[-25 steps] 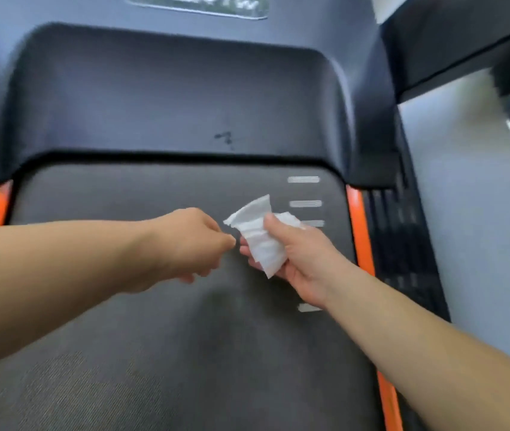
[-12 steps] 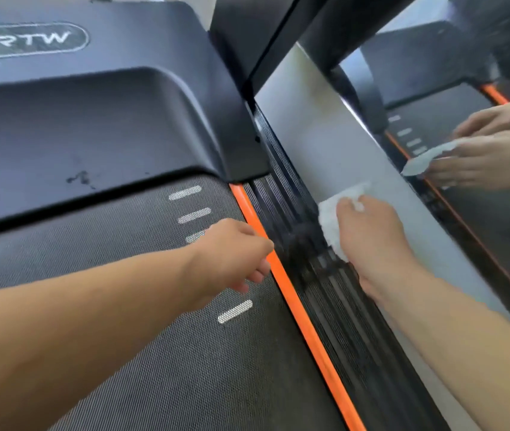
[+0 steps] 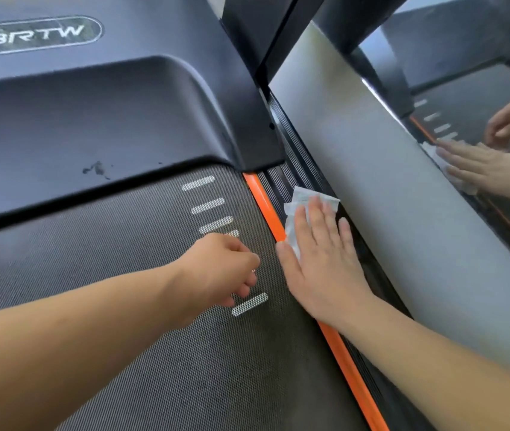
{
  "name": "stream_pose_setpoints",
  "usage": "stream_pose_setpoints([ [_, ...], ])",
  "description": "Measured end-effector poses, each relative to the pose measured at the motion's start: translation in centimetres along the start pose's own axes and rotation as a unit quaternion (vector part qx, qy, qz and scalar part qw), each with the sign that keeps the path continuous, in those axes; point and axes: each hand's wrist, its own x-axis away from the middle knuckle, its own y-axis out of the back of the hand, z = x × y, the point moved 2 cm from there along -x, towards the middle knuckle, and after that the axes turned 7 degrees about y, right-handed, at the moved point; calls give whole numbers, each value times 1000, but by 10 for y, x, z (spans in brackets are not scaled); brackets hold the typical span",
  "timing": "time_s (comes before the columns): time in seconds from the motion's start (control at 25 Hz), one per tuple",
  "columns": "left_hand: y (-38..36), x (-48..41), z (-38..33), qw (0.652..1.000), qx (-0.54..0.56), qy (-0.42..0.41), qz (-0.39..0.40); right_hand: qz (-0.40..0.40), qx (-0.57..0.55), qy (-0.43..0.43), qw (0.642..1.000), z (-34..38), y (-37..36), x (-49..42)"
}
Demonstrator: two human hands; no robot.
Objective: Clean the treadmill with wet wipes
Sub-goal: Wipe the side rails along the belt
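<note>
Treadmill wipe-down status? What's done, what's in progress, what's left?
Done: nothing visibly finished. In hand: the right hand presses a wet wipe flat on the ribbed side rail, beside the orange strip. The left hand hovers loosely curled over the belt. Left: the motor cover shows a dark smudge.

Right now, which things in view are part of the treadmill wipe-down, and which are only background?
In the job:
- wet wipe, pressed flat under the right hand
- ribbed side rail and orange strip being wiped
- treadmill belt, motor cover

Background:
- left hand, loosely curled over the belt, holding nothing visible
- grey wall ledge
- mirror
</note>
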Motion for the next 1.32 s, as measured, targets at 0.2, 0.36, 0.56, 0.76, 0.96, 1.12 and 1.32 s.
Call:
stream_pose_setpoints([
  [0.2,-6,-8,-5,1000,-6,-9,-7,33,40,12,999,-10,-18,-20],
  [0.36,-10,-13,-12,999,-37,-14,-34,57,70,-50,995,11,-14,-84],
  [0.56,-5,-19,-9,996,-65,-15,-66,54,50,-90,993,22,-11,-127],
  [0.76,-6,-20,-7,921,-321,-147,-163,16,45,-35,998,7,-21,-66],
  [0.96,-19,-32,-22,832,-442,-284,-178,-4,58,-9,998,-13,-34,15],
  [1.12,-32,-45,-13,772,-537,-294,-170,6,55,-48,997,-11,-28,-9],
  [1.32,-26,-44,-6,793,-512,-259,-206,76,61,-80,992,-1,-16,-84],
])
